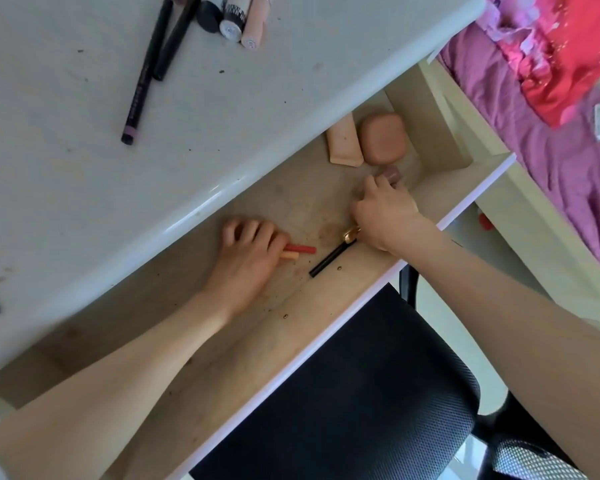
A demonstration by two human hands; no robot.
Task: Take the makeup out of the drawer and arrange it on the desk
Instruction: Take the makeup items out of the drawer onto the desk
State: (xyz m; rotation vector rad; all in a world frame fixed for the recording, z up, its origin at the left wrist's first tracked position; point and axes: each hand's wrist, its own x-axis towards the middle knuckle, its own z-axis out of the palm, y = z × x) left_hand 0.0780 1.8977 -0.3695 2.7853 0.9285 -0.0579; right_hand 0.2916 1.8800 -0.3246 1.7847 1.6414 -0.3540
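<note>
Reaching Into Open Drawer: Both Hands Engaged

Drawer (440,188) is the reference. Beyond its far-left edge, on the desk (66,188), lie two black pencils (142,74) and three tubes (234,20). Inside the drawer, left of centre, the left hand (246,258) grips a red stick (303,249) and an orange stick (290,256). A black pencil with gold cap (329,258) lies centrally. The right hand (383,209) pinches a small mauve item (390,174). A peach tube (343,142) and a pink case (383,138) sit at the drawer's right end.
</note>
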